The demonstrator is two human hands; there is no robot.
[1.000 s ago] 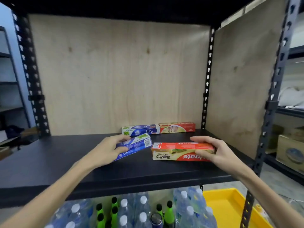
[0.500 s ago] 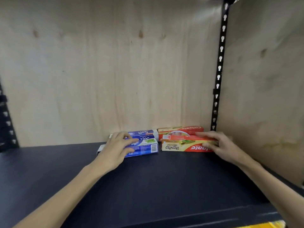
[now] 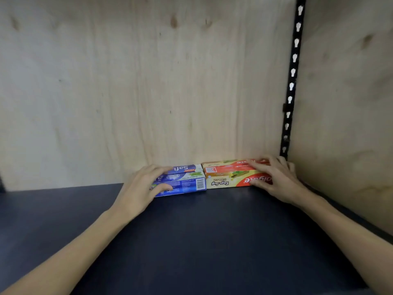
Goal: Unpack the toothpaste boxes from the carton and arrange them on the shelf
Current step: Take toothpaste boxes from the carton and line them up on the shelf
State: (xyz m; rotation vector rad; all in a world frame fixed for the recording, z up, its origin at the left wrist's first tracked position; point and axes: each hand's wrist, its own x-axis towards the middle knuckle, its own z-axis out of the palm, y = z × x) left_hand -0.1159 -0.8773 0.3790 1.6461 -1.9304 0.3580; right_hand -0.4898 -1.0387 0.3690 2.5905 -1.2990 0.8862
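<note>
1. Head view, surface: dark shelf board [image 3: 202, 241], matte, bounded behind by a pale plywood back panel [image 3: 138, 81] and on the right by a plywood side panel [image 3: 344, 103]. A black slotted upright [image 3: 292, 77] stands in the rear right corner where the two panels meet.
2. Head view, stock: four toothpaste boxes lie flat against the back panel, left of the upright. A rear blue box [image 3: 185, 168] touches the panel; a front blue box [image 3: 180, 185] lies just before it. To their right, a rear red box [image 3: 231, 163] and a front red-and-yellow box [image 3: 229, 179] sit likewise, ends touching the blue pair.
3. Left hand [image 3: 140, 188]: fingers curled over the left end of the front blue box, thumb on its front face, gripping it.
4. Right hand [image 3: 278, 179]: nearest the upright, fingers over the top of the front red-and-yellow box, thumb on its front face, gripping it.
</note>
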